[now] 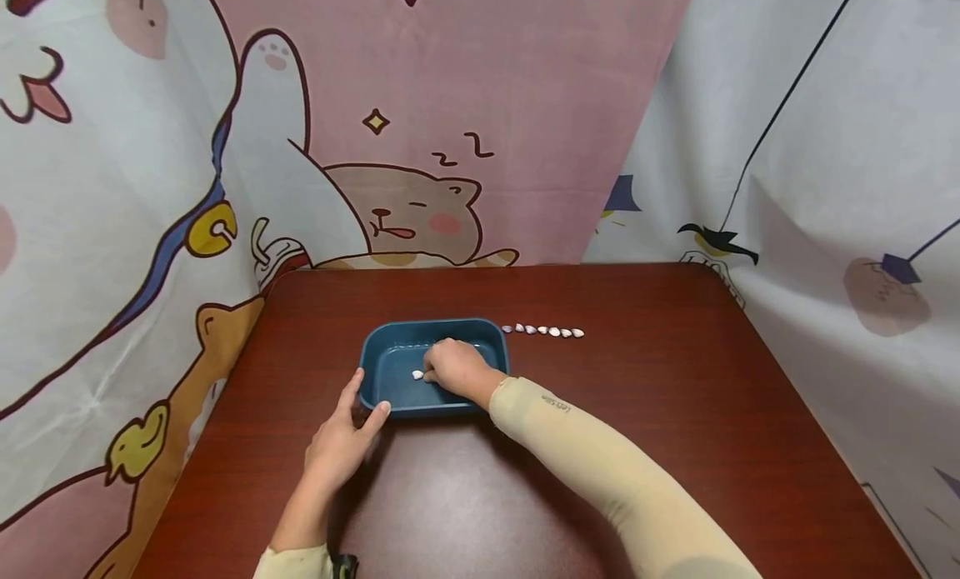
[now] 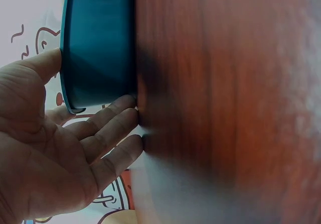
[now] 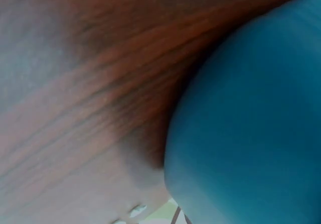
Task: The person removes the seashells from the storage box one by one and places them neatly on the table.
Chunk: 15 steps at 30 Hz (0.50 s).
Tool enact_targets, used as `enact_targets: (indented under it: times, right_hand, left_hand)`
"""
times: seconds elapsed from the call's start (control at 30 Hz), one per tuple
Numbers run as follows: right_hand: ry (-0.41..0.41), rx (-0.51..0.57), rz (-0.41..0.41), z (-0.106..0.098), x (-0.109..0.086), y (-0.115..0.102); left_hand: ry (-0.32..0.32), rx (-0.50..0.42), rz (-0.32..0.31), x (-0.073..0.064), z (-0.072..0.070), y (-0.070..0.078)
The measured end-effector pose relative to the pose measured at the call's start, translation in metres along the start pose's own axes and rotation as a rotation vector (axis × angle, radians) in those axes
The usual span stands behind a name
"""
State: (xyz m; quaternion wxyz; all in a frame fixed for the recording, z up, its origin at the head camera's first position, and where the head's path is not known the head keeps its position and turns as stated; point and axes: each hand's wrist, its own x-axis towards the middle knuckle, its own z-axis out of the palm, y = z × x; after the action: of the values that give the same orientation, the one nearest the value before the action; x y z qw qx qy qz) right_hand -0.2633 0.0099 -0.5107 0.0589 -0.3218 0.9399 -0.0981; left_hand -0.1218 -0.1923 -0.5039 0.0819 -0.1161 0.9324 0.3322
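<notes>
A blue tray [image 1: 405,411] with rounded corners stands on the table. My left hand [image 1: 337,441] rests at its near left corner, thumb on the front rim and index finger along the left side. In the left wrist view the other fingers of the left hand [image 2: 75,148] are spread and fairly straight, tips at the tabletop. My right hand [image 1: 457,366] reaches inside the tray, fingers curled. A small white seashell [image 1: 417,375] shows at its fingertips, pinched between thumb and index finger. The right wrist view shows only the tray's outer wall [image 3: 246,123], not the fingers.
Several small seashells [image 1: 555,332] lie in a row on the table, running right from the tray's far right corner. The reddish-brown table [image 1: 675,379] meets cartoon-printed cloth [image 1: 540,104] at its back and sides.
</notes>
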Motion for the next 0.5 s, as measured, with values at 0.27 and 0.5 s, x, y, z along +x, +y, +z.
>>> enact_targets:
  times: [0.27, 0.5]
  right_hand:
    - [-0.026, 0.053, 0.048, -0.003, -0.005, 0.004]
    - [-0.04, 0.044, 0.109, -0.011, -0.011, 0.014]
  left_hand:
    - [-0.003, -0.01, -0.019, -0.001, 0.002, 0.002]
    - [-0.001, -0.019, -0.027, -0.001, 0.003, 0.004]
